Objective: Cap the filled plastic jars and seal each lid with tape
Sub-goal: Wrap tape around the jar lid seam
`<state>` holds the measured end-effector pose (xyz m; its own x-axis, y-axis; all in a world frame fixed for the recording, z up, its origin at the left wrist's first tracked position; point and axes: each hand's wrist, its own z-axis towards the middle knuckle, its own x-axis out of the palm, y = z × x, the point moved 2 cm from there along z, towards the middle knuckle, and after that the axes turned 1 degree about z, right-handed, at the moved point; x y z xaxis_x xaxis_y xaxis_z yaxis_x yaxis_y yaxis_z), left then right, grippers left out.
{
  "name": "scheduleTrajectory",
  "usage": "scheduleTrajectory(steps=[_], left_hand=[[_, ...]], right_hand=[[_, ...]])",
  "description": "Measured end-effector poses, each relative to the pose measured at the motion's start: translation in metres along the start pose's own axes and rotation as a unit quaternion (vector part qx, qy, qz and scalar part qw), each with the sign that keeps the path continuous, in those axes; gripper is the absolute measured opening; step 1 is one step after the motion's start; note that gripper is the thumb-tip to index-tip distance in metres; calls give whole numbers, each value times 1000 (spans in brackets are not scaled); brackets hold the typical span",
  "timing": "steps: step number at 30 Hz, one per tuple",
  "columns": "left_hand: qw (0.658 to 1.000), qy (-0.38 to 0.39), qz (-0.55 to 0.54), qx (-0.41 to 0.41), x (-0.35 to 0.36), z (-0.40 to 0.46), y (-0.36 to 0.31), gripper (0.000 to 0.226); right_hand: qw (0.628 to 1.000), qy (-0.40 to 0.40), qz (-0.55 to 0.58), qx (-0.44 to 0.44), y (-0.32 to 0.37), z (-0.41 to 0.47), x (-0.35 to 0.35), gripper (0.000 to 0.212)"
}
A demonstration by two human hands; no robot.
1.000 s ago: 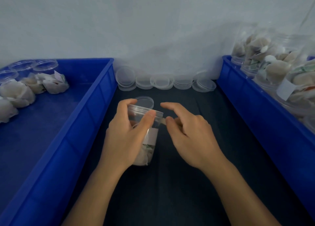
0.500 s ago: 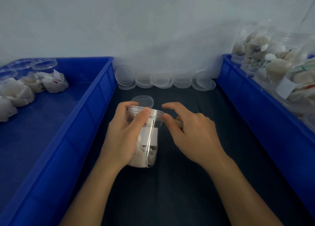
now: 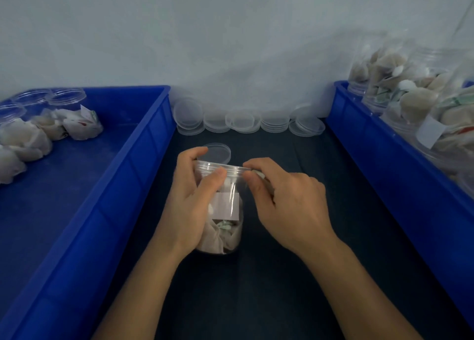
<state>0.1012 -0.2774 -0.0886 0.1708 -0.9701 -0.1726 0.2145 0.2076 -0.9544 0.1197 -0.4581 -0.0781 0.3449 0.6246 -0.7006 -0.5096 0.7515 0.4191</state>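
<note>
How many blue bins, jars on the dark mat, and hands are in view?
Blue bins: 2, left bin and right bin
Jars on the dark mat: 1, the jar
Hands: 2, left hand and right hand
Total: 5

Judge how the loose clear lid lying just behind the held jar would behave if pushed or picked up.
The loose lid looks thin, shallow and see-through, so probably very light and slightly flexible. Lying flat on the dark mat, it would likely slide, not tip. On edge its round rim could roll. Smooth plastic may slip between fingers.
</note>
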Motion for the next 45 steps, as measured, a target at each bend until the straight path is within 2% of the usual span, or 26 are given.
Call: scheduleTrajectory(steps=[4,9,12,20,27,32,36,39,40,43,45], left_hand=[[986,-104,108,67,-1,-3,-4,50],[983,-64,160,56,8,-4,-3,60],[987,-53,141,49,6,-2,-3,58],[994,-42,91,35,1,1,-2,45],[998,-27,45,28,0,1,-2,53],[999,-6,25,31,-1,1,0,52],[999,-3,26,30,-1,2,3,65],[995,-41,81,32,-1,2,2,86],[991,-66,112,36,-2,2,0,86],[967,-119,216,67,-1,-2,-4,65],[958,-127,250,67,2,-5,-5,67]], right_hand=[[1000,-15,-25,-6,3,-1,-1,41],[1000,6,16,5,6,-2,-2,37],[996,55,59,31,4,-2,-1,38],[997,81,7,17,-4,4,-4,38],[994,97,34,29,-6,4,-2,37],[990,113,67,41,-3,3,-3,46],[988,109,100,44,-5,4,-1,38],[990,86,105,39,-6,3,0,35],[991,78,99,38,-5,3,-1,36],[995,61,77,32,-1,2,-1,46],[996,47,66,27,2,2,-1,47]])
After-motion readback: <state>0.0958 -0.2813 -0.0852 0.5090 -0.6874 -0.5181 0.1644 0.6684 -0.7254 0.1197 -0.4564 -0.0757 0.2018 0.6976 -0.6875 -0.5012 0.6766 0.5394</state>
